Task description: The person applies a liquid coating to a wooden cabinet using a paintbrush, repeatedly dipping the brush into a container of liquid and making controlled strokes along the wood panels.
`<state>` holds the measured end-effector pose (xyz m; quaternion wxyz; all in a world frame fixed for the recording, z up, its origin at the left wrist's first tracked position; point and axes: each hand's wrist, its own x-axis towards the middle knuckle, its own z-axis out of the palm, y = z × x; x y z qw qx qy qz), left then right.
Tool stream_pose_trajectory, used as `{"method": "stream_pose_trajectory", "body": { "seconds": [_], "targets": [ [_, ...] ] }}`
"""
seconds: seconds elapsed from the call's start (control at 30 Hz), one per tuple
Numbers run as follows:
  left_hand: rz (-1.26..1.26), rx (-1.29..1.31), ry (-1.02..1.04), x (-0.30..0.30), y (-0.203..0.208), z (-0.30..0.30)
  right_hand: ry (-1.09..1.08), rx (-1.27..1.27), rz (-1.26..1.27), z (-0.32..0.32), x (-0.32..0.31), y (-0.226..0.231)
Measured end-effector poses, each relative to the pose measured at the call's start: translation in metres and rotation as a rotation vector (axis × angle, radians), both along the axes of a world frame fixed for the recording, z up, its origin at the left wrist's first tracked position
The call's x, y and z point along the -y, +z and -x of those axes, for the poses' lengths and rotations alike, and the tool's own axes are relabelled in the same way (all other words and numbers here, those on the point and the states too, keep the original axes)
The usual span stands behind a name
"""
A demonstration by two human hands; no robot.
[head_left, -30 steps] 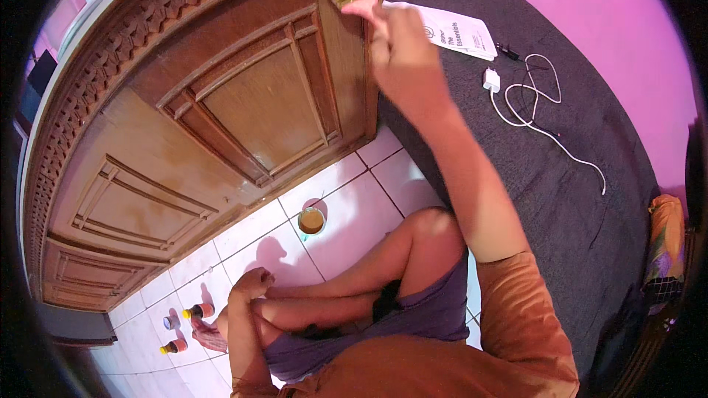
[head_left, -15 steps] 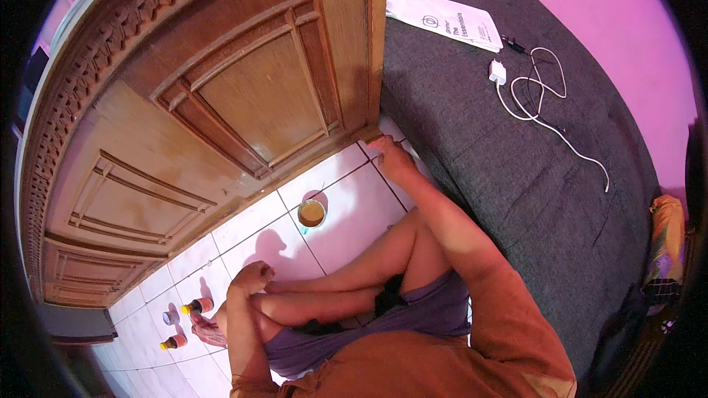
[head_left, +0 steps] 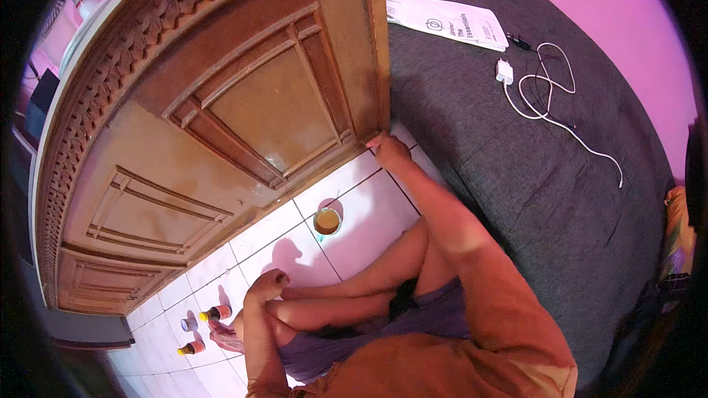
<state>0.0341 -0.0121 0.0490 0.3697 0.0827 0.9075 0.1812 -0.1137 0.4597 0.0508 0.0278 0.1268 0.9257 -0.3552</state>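
Right hand (head_left: pixel 391 153) at lower right corner of cabinet (head_left: pixel 269 107); fingers pinch brush (head_left: pixel 373 143), mostly hidden. Left hand (head_left: pixel 267 286) by shin (head_left: pixel 354 273); fingers half-curled, grip unclear. Cup (head_left: pixel 327 222) on floor (head_left: pixel 372 225), near cabinet's bottom edge. Advised: short, light strokes, brush clear of floor.

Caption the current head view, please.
Right hand with pink-handled brush at lower corner of wooden panelling, cup on tiles.

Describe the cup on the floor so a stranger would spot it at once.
Start at the carved wooden cabinet and drop to the pale tiled floor along its base. Between the cabinet and the person's bent legs stands a cup. Unlike the yellow-capped bottles farther left, it is open and shows brown liquid.
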Motion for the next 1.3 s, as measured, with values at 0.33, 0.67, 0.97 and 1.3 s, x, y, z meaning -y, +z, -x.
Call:
{"method": "stream_pose_trajectory", "body": {
  "seconds": [0.33,0.67,0.97,1.3],
  "targets": [
    [0.047,0.058,0.026,-0.002,0.002,0.001,0.077,0.091,0.055,-0.013,-0.015,0.024],
    [0.081,0.029,0.027,-0.004,-0.004,0.006,-0.006,0.061,-0.112,0.013,-0.009,-0.037],
    [0.097,0.065,0.022,-0.015,0.005,0.008,-0.070,-0.076,0.100,0.005,-0.019,-0.020],
    [0.093,0.059,0.061,-0.007,0.002,0.002,-0.081,0.009,0.075,0.005,-0.012,-0.007]
  ]
}}
